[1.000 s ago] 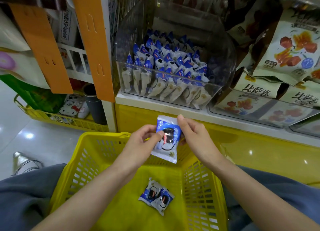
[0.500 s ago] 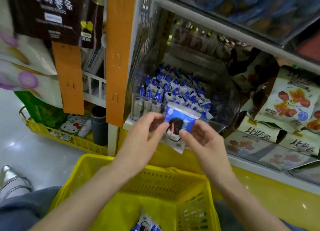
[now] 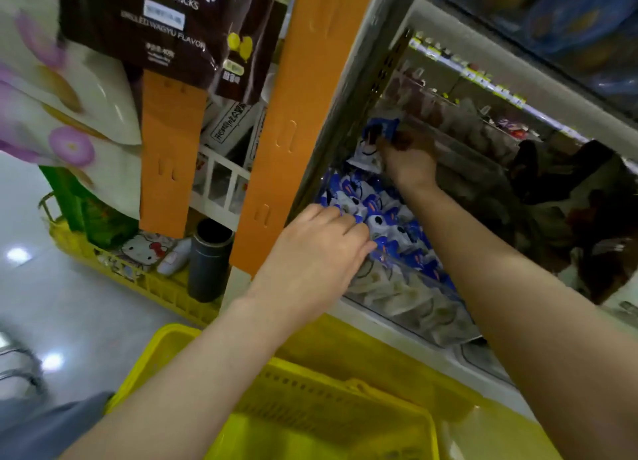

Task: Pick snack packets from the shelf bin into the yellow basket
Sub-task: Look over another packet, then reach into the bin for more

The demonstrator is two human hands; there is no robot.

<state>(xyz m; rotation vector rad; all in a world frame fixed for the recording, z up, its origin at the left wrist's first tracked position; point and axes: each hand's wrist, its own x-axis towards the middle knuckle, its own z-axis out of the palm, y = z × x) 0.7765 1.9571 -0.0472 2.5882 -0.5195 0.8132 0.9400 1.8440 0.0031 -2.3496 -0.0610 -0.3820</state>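
A clear shelf bin (image 3: 407, 304) holds several blue-and-white snack packets (image 3: 390, 218). My right hand (image 3: 407, 159) is deep in the bin near its back and holds a blue-and-white packet (image 3: 376, 138) above the pile. My left hand (image 3: 317, 252) lies over the front left of the pile, fingertips among the packets; whether it grips one is hidden. The yellow basket (image 3: 310, 401) is at the bottom, below both forearms; its floor is out of view.
An orange upright strip (image 3: 297, 121) stands just left of the bin. Dark potato-stick bags (image 3: 155, 21) hang at upper left. A second yellow crate (image 3: 138, 276) with a dark cylinder (image 3: 207, 259) sits on the floor to the left. Dark snack bags fill the shelf to the right.
Both hands have moved up from the basket into the bin. The packet held between both hands now sits in my right hand alone, far back in the bin. The view tilted upward.
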